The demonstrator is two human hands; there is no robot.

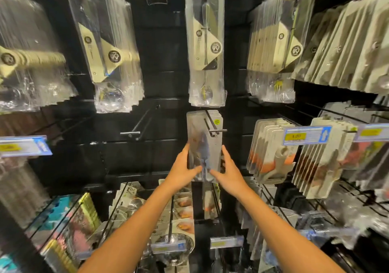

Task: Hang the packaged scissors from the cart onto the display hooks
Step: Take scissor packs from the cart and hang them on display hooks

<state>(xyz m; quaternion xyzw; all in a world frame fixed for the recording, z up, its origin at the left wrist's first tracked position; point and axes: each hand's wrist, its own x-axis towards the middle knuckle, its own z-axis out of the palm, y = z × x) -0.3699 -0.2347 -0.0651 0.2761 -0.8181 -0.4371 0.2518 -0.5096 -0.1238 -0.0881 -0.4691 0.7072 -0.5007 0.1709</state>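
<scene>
- Mid-hanging: packaged scissors [203,146] at centre frame, top already threaded on the display hook [213,125], joining cards behind.
- Left hand [185,167] and right hand [228,170] clamped on the pack's lower edges, thumbs across its face.
- Next, probably: push back along the prong, then let go.
- Empty hook [136,127] at 9 o'clock; price tag [306,135] and carded tools at 3 o'clock, well apart.
- Cart out of sight.

The scissors package [203,146] looks like glossy clear plastic over a pale card backing — its hook [212,125] is thin dark metal, the back panel [164,47] matt black.
</scene>
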